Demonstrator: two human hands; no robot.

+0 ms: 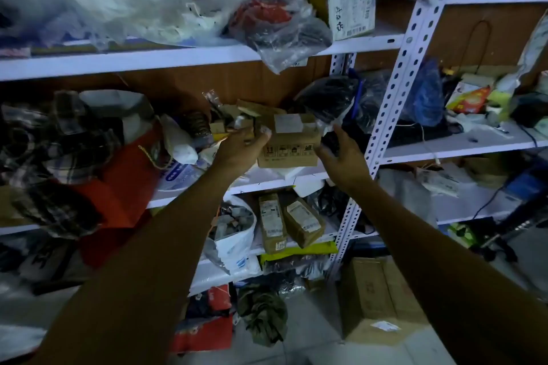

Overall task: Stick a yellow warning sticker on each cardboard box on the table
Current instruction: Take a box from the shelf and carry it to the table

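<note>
A small cardboard box (289, 144) with a white label on top and printed handling symbols on its front sits on the middle shelf (267, 179). My left hand (240, 148) is at the box's upper left corner, fingers and thumb closed on that edge. A yellowish strip (220, 137) shows just left of that hand; blur hides what it is. My right hand (341, 155) is at the box's right side with its fingers spread, holding nothing and close to a black plastic bag (326, 98).
White metal shelving is crammed with plastic bags, clothes and parcels. Two brown parcels (289, 221) lean on the shelf below. A labelled box (348, 10) stands on the top shelf. A large cardboard box (376, 299) sits on the floor. A perforated upright (385, 118) stands right of my hand.
</note>
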